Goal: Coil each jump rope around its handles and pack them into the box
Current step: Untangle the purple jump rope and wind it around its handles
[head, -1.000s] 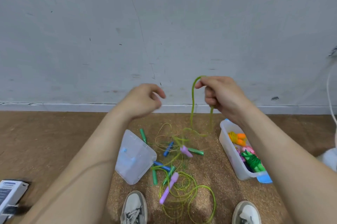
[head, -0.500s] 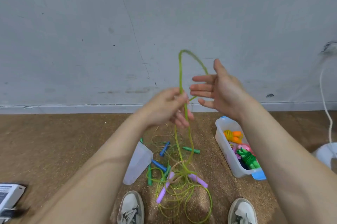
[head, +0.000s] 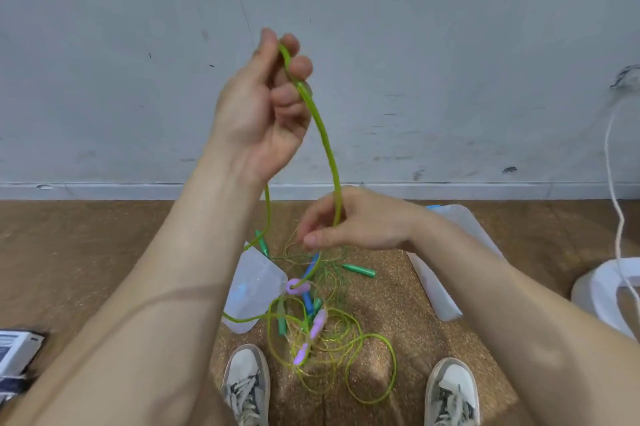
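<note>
Brown floor (head: 104,252), far edge at the wall. The box (head: 438,290) lies on it to the right, mostly hidden under your right forearm, so its contents cannot be read. Its loose lid (head: 254,287) lies left of centre. Between them, near your shoes, sits the tangle (head: 332,349) of thin ropes, uncoiled. One yellow-green rope (head: 327,148) is lifted out of it: your left hand (head: 263,114) holds it high against the wall, and your right hand (head: 363,224) holds it lower, just above the pile. From there it drops to a pink handle (head: 298,286), while a second pink handle (head: 317,325) lies in the tangle. A green handle (head: 360,270) and a blue handle (head: 308,299) lie beside them. Left fingers (head: 294,65) are curled, pinching the rope's top bend. The right thumb (head: 313,239) and forefinger close loosely round the strand. Judgement: you are separating one rope, and coiling has not yet begun. Next, draw it free without dragging its neighbours, bring both pink handles together, then wind.
</note>
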The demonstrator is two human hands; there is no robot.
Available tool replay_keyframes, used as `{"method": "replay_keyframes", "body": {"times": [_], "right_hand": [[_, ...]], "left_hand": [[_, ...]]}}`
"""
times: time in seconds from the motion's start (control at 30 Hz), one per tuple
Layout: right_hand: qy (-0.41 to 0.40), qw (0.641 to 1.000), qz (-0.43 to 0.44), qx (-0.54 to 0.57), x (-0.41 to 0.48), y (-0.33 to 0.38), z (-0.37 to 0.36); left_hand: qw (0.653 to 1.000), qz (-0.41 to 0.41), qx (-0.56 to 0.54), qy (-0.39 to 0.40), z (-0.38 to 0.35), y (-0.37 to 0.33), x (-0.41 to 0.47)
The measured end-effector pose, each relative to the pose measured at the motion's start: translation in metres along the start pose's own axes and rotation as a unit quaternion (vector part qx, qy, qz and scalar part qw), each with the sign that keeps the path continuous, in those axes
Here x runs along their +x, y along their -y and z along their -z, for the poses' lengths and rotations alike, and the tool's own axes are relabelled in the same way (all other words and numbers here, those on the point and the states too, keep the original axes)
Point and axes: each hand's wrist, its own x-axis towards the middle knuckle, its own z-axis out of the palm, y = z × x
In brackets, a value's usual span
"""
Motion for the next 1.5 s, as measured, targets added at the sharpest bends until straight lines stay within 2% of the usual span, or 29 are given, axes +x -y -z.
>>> {"method": "replay_keyframes", "body": {"times": [0.07,0.1,0.13,0.2,0.27,0.33,0.47,0.57,0.67,0.7,0.73,0.77,0.83,0.87,0.9,0.93,1.0,1.03,1.07,1.1,1.17,1.2,1.27,1.3,1.37,1.43,1.5], "right_hand": [[0.003,0.985,-0.054,-0.164,0.003,-0.015,0.004],[0.006,0.978,-0.087,-0.190,0.003,-0.023,0.007],[0.000,0.977,-0.111,-0.180,0.001,-0.029,0.011],[-0.045,0.987,-0.124,-0.086,-0.002,-0.034,0.019],[-0.105,0.987,-0.119,0.038,0.000,-0.032,0.023],[-0.126,0.980,-0.125,0.094,0.006,-0.030,0.018],[-0.092,0.985,-0.097,0.111,0.024,-0.022,-0.007],[-0.092,0.969,-0.053,0.222,0.023,-0.010,-0.004],[0.024,0.971,-0.010,0.237,0.018,-0.003,-0.001],[0.036,0.970,-0.005,0.239,0.018,-0.002,-0.003],[0.018,0.967,-0.002,0.256,0.019,0.000,-0.003],[-0.016,0.958,-0.001,0.288,0.020,0.003,-0.002],[-0.091,0.923,0.001,0.373,0.019,0.008,0.008],[-0.118,0.902,0.000,0.416,0.017,0.009,0.015],[-0.137,0.881,0.001,0.454,0.014,0.011,0.021],[-0.150,0.861,0.003,0.487,0.011,0.010,0.027],[-0.168,0.831,0.002,0.531,0.005,0.013,0.035],[-0.174,0.818,0.004,0.548,0.004,0.014,0.038],[-0.183,0.802,0.008,0.568,0.002,0.015,0.041],[-0.193,0.781,0.014,0.594,0.001,0.016,0.044],[-0.211,0.724,0.036,0.656,-0.002,0.016,0.051],[-0.217,0.690,0.049,0.689,-0.003,0.015,0.055],[-0.229,0.629,0.068,0.740,-0.006,0.013,0.060],[-0.231,0.610,0.074,0.755,-0.008,0.012,0.061],[-0.210,0.595,0.086,0.771,-0.011,0.013,0.061],[-0.180,0.597,0.098,0.776,-0.014,0.018,0.059],[-0.169,0.576,0.108,0.792,-0.017,0.021,0.059]], "left_hand": [[0.996,-0.046,-0.074,-0.016,0.010,-0.018,0.001],[0.992,-0.070,-0.099,-0.028,0.016,-0.026,0.001],[0.988,-0.089,-0.120,-0.038,0.022,-0.034,-0.001],[0.981,-0.107,-0.155,-0.046,0.032,-0.046,-0.003],[0.980,-0.095,-0.172,-0.036,0.034,-0.049,-0.006],[0.986,-0.060,-0.156,-0.021,0.023,-0.040,-0.008],[1.000,0.010,-0.012,0.018,-0.015,-0.011,-0.015],[0.989,0.006,0.142,0.048,-0.034,0.003,-0.022],[0.974,0.005,0.219,0.051,-0.036,0.008,-0.023],[0.964,0.009,0.263,0.036,-0.032,0.007,-0.022],[0.937,0.009,0.348,0.017,-0.026,0.005,-0.022],[0.885,0.009,0.466,0.002,-0.018,0.003,-0.021],[0.730,0.034,0.683,0.007,-0.001,-0.002,-0.022],[0.669,0.059,0.740,0.013,0.008,-0.002,-0.022],[0.637,0.088,0.765,0.017,0.018,0.000,-0.022],[0.627,0.118,0.770,0.019,0.027,0.004,-0.021],[0.644,0.196,0.738,0.052,0.046,0.020,-0.020],[0.651,0.248,0.711,0.098,0.053,0.029,-0.020],[0.640,0.301,0.690,0.158,0.058,0.040,-0.021],[0.614,0.342,0.678,0.214,0.063,0.049,-0.021],[0.564,0.392,0.675,0.271,0.066,0.064,-0.025],[0.560,0.390,0.677,0.274,0.069,0.071,-0.026],[0.596,0.339,0.691,0.226,0.074,0.079,-0.023],[0.615,0.297,0.709,0.177,0.078,0.081,-0.020],[0.651,0.216,0.722,0.090,0.083,0.084,-0.015],[0.659,0.207,0.715,0.110,0.080,0.092,-0.015],[0.626,0.203,0.732,0.178,0.072,0.103,-0.018]]}}
